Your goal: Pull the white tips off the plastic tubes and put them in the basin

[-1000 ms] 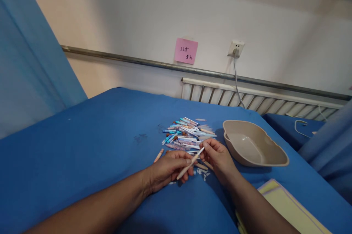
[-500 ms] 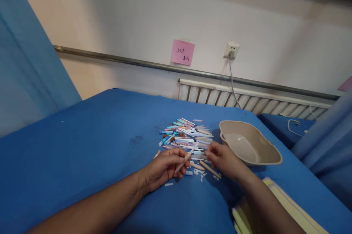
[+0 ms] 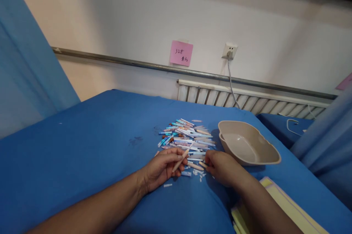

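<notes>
My left hand (image 3: 162, 168) rests on the blue cloth with its fingers closed round a thin pale stick (image 3: 182, 157) that points up and to the right. My right hand (image 3: 221, 166) lies just to its right, knuckles up, fingers curled down onto a peach-coloured stick (image 3: 202, 164) among small white bits (image 3: 198, 173) on the cloth. Whether it grips that stick is hidden. Just beyond both hands lies a heap of blue, white and pink pens (image 3: 185, 137).
A beige dish (image 3: 247, 142) stands right of the pens. Yellow-edged papers (image 3: 288, 208) lie near the right forearm. The blue-covered table (image 3: 90, 142) meets a wall with a radiator (image 3: 247, 98), a socket with a cable (image 3: 229, 51) and a pink note (image 3: 181, 53).
My right hand let go of the pale stick's tip and dropped to the cloth by the loose sticks. My left hand kept the stick and lowered it slightly.
</notes>
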A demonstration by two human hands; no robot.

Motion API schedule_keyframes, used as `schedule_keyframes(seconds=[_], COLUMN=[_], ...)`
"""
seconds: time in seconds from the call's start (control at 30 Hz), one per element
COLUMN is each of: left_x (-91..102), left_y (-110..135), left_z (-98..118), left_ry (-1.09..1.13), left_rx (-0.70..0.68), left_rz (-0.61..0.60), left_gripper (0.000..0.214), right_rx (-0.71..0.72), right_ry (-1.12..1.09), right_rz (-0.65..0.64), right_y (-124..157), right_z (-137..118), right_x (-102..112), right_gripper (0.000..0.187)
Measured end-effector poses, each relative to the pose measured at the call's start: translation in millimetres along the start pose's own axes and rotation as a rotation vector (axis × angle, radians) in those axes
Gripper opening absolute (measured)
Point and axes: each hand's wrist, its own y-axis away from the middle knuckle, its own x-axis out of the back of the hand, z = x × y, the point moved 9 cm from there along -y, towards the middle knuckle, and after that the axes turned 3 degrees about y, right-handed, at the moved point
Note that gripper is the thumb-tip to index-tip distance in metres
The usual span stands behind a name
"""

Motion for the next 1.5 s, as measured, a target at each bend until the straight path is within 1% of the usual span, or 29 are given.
schedule_keyframes(seconds=[0.2,0.3,0.37,0.47,0.53,0.6,0.73,0.83,1.03,1.17,1.27,1.33,1.37,1.43,1.5], left_x=[1.4,0.7,0.5,2.0,4.5,7.4,12.8,17.5,15.3,13.5,13.0,13.0,12.8,11.7,9.9], left_y=[0,-1,-1,-2,-3,-3,-2,-2,-2,-2,-2,-2,-2,-1,-1], left_z=[1,3,3,5,9,13,26,33,30,26,26,26,26,24,21], left_ry=[0.001,0.011,0.019,0.033,0.054,0.085,0.158,0.174,0.123,0.057,0.001,-0.028,-0.045,-0.084,-0.118], left_rx=[-0.004,-0.009,-0.004,-0.007,-0.014,-0.020,-0.056,-0.089,-0.102,-0.092,-0.096,-0.109,-0.111,-0.110,-0.113], left_rz=[0.014,0.007,0.002,0.002,0.010,0.019,0.038,0.068,0.053,0.048,0.045,0.051,0.055,0.059,0.058], left_gripper=[0.010,0.009,0.009,0.010,0.011,0.013,0.015,0.015,0.012,0.013,0.013,0.012,0.012,0.011,0.013], right_rx=[0.002,-0.017,-0.048,-0.064,-0.035,0.018,0.121,0.174,0.333,0.353,0.332,0.278,0.236,0.154,0.107], right_ry=[0.014,0.041,0.054,0.040,0.016,-0.024,-0.102,-0.134,-0.121,-0.047,-0.064,-0.162,-0.251,-0.540,-0.936], right_rz=[0.007,0.075,0.126,0.114,0.078,0.056,0.068,0.059,0.047,0.002,0.013,0.081,0.137,0.252,0.299], right_y=[0,-1,-1,-2,-2,-1,3,5,10,13,14,10,8,3,-2], right_z=[-1,4,10,12,6,-5,-32,-50,-83,-91,-87,-75,-67,-47,-32], right_x=[3,14,22,23,18,14,12,8,-3,-11,-9,-2,3,14,19], right_gripper=[0.007,0.017,0.019,0.015,0.013,0.012,0.008,0.008,0.012,0.012,0.016,0.021,0.025,0.033,0.040])
